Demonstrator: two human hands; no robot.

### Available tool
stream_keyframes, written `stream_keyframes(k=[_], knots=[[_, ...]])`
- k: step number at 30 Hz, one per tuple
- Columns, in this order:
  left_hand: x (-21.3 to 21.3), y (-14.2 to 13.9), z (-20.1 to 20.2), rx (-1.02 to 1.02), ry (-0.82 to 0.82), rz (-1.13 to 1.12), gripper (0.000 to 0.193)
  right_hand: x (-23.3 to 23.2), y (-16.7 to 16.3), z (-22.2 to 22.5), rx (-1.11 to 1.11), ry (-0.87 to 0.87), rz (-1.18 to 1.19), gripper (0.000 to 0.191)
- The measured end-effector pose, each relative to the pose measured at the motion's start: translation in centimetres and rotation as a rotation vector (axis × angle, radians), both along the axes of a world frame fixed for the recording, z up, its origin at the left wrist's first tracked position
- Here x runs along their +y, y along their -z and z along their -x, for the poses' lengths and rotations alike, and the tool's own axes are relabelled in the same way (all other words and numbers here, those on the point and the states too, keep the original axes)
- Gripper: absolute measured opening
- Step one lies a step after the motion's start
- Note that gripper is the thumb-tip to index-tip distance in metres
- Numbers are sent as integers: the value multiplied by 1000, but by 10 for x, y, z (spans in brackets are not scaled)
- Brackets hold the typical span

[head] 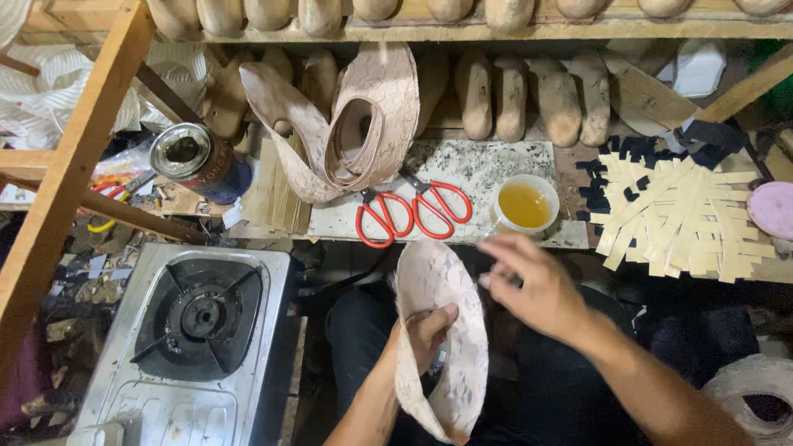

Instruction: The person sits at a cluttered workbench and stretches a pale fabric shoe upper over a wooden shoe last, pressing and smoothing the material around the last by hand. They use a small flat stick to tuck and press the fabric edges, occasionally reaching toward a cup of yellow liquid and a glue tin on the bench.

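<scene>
Down over the lap, the curved cream lace-patterned shoe upper (442,347) stands wrapped around the left hand (428,330), whose fingers grip it from inside. Just beside its upper edge, the right hand (537,285) hovers open and blurred, below the small cup of yellow glue (525,206).

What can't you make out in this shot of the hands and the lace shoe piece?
- Right hand: blurred in the head view, so its finger pose is unclear.
- Left hand: palm and most fingers hidden behind the lace shoe upper.
- Lace shoe upper: its inner side is turned away, and its lower tip is cut by the bottom edge.
- Gas stove: front cut off by the bottom edge.
- Tin can: contents too dark to tell.
</scene>
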State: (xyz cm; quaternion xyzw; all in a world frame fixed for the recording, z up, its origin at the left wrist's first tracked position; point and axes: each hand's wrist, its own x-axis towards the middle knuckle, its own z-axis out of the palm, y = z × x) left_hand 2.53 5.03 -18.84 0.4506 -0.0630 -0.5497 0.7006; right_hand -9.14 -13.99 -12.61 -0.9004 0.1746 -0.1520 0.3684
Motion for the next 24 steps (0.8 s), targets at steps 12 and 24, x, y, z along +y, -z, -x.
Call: stream_keyframes(k=[12, 24], knots=[[6, 3, -4, 151, -116, 1, 34, -75, -3, -7, -80, 153, 619, 38], [-5, 1, 2, 175, -46, 147, 38, 12, 6, 24, -309, -254, 253, 47]])
